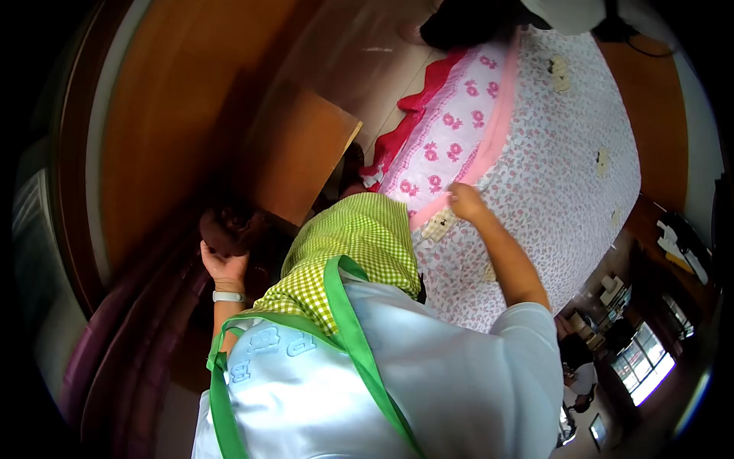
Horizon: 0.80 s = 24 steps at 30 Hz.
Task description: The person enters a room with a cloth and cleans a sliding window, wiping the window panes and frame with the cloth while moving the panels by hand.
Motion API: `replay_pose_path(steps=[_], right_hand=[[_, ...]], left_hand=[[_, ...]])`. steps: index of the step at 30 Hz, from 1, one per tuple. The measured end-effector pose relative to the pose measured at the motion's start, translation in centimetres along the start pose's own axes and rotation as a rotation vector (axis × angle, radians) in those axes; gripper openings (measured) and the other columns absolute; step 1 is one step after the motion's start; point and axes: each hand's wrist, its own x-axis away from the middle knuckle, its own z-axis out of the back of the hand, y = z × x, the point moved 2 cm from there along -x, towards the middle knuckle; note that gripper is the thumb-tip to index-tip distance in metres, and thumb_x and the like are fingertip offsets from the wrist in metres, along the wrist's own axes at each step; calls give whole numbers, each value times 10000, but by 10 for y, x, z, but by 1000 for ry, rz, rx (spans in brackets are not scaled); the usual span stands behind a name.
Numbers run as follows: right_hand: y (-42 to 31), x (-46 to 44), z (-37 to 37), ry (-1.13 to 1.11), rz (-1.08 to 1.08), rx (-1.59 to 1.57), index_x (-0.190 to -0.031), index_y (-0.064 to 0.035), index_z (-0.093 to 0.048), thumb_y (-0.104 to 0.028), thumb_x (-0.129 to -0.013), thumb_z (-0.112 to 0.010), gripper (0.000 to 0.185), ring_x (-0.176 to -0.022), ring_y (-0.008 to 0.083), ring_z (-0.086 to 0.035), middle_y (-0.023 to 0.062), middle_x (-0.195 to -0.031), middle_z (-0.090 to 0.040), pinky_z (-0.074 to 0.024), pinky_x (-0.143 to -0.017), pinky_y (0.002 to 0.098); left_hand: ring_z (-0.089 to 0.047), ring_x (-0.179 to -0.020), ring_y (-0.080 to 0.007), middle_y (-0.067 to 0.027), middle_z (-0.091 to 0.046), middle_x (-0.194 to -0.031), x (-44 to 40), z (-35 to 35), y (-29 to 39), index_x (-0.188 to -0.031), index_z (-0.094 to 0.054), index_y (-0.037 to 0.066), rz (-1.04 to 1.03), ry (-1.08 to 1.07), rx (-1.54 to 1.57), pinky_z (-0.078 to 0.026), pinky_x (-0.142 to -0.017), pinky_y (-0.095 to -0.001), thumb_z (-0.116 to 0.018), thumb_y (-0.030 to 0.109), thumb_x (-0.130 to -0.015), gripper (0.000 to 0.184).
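My right hand (pixel 465 201) is closed on the pink edge of a quilt (pixel 535 168) with small flowers and bear patches. The quilt covers the bed, and its pink border (pixel 497 126) runs away from my fingers. Beside that edge lies a white sheet with pink flowers (pixel 451 134) and a red ruffle (pixel 413 122). On the other side, my left hand (pixel 223 264), with a white wristband, is raised against a dark brown, rounded thing (pixel 229 229). Its kind is too dark to make out, and most fingers are hidden behind it.
A wooden cabinet or board (pixel 306 153) stands between the left hand and the bed. Purple curtains (pixel 130 352) hang at the lower left. A person (pixel 582 382) is in the background near a bright window (pixel 646 363). Someone in dark clothing (pixel 474 23) is at the bed's far end.
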Motion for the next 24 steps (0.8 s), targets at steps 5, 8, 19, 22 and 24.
replay_pose_path(steps=[5, 8, 19, 22, 24], right_hand=[[-145, -28, -57, 16, 346, -204, -1062, -30, -616, -126, -814, -578, 269, -993, 375, -589, 216, -1051, -620, -472, -870, 422], [-242, -6, -50, -65, 532, -240, -1073, -58, -614, -189, -834, -575, 275, -1057, 333, -569, 167, -1102, -615, -452, -911, 394], [22, -59, -245, 400, -801, -589, -785, 74, -630, -177, -814, -565, 261, -508, 270, -651, 217, -647, -641, -523, -414, 367], [37, -44, -271, 344, -924, -621, -854, 62, -648, -221, -807, -597, 291, -551, 262, -661, 210, -690, -653, -542, -506, 360], [29, -29, -271, 275, -956, -587, -880, 50, -657, -233, -802, -612, 297, -628, 274, -682, 212, -756, -670, -557, -577, 367]], left_hand=[[-447, -1199, -330, -132, -502, -1327, -2, -32, 3, -1311, -475, 73, 94, -225, -73, -312, -1054, -494, -355, 337, -863, 533], [-428, -1210, -331, -128, -483, -1346, 7, -57, 7, -1317, -468, 74, 132, -269, 37, -300, -1059, -502, -351, 339, -867, 535], [-424, -1268, -314, -109, -489, -1355, -3, 10, 72, -1305, -501, 78, 87, 8, -253, -289, -1084, -509, -398, 361, -899, 505], [-447, -1250, -310, -102, -519, -1326, -1, 12, 66, -1282, -520, 66, 98, 119, -310, -304, -1083, -481, -397, 334, -904, 480], [-457, -1240, -302, -101, -530, -1314, 3, 5, 52, -1273, -526, 62, 171, -7, -376, -311, -1080, -470, -397, 321, -906, 467]])
